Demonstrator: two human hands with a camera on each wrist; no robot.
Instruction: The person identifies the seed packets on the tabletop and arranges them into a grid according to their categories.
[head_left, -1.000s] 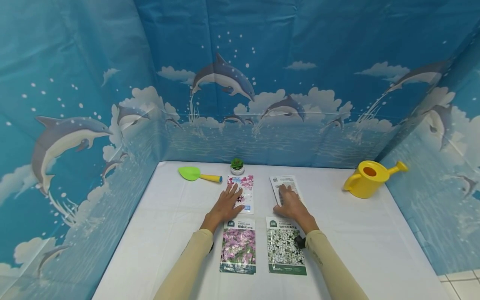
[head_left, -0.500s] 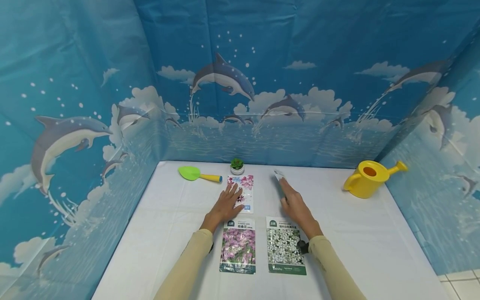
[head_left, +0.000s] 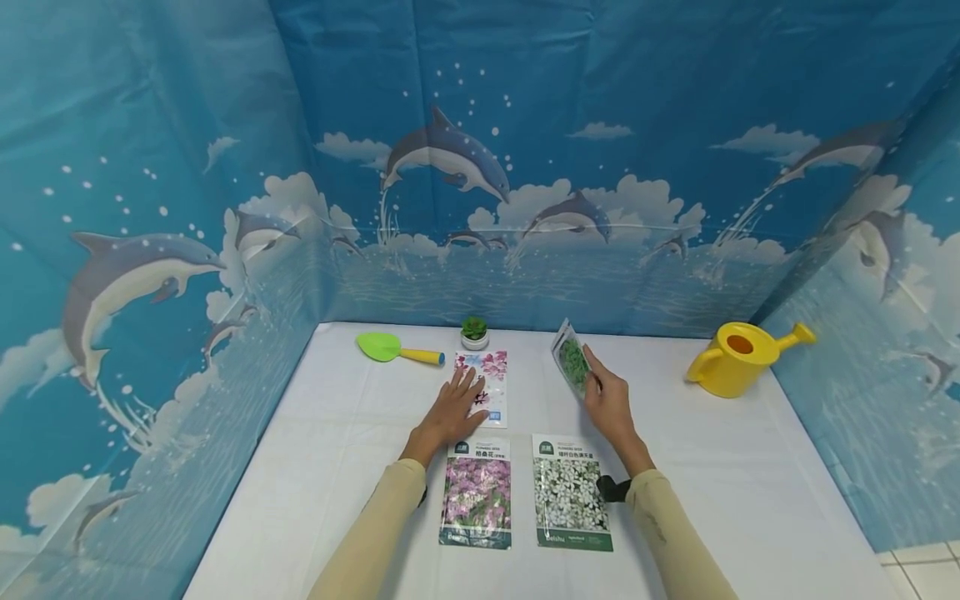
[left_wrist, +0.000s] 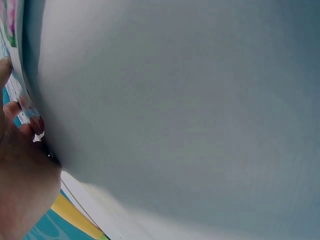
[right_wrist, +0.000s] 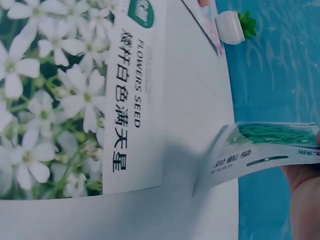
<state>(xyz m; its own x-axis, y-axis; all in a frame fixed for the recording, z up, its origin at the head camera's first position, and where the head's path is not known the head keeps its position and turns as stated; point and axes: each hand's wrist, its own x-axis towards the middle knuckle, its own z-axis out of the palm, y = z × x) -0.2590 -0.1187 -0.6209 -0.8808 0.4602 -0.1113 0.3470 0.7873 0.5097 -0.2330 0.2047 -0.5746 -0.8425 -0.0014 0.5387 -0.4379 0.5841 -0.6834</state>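
My left hand (head_left: 448,414) rests with fingers spread on a seed packet with pink blossoms (head_left: 495,371), which lies flat on the table. In my right hand (head_left: 611,407) is a green-leaf seed packet (head_left: 572,363), gripped by its right side and tilted up, its printed front toward the head camera. The right wrist view shows the same green-leaf packet (right_wrist: 260,145) curving out from the fingers. Nearer the person lie two more packets, one with purple flowers (head_left: 477,492) and one with white flowers (head_left: 568,496).
A green toy trowel (head_left: 380,346) with a yellow handle lies at the back left. Beside the blossom packet stands a small potted succulent (head_left: 474,332). A yellow watering can (head_left: 735,358) is at the back right. Dolphin-print curtains (head_left: 465,275) enclose the white table (head_left: 712,475).
My right hand has lifted the green-leaf packet off the table and turned it over, from its printed text side to its picture side. My left hand has stayed in place.
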